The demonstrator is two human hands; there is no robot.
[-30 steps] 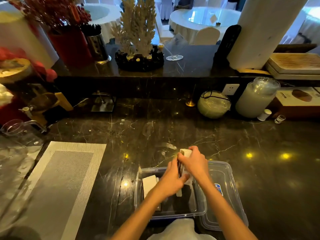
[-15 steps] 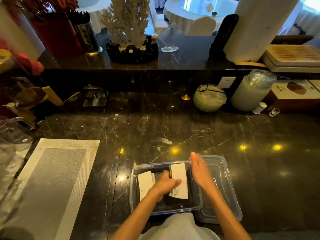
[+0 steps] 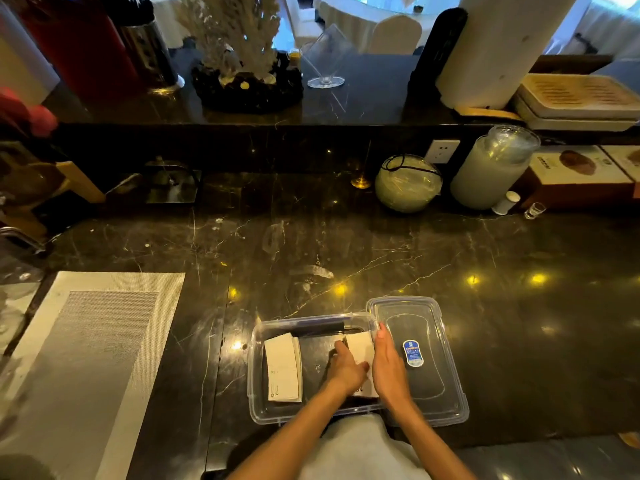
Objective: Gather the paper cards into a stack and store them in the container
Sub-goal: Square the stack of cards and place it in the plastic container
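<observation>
On the dark tabletop [image 3: 346,244], the left hand [image 3: 346,370] is pressing a card stack [image 3: 360,346] into the container [image 3: 311,323] beside another stack [image 3: 282,367], the flat, empty right hand [image 3: 389,368] is squaring it, and next probably fitting the lid [image 3: 420,358].

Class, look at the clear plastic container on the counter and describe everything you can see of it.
The clear plastic container is a shallow rectangular tub with rounded corners, open, sitting flat on the dark marble counter. Inside, a stack of paper cards lies at its left; both hands press another stack down at its right. Its lid lies alongside, right.
</observation>
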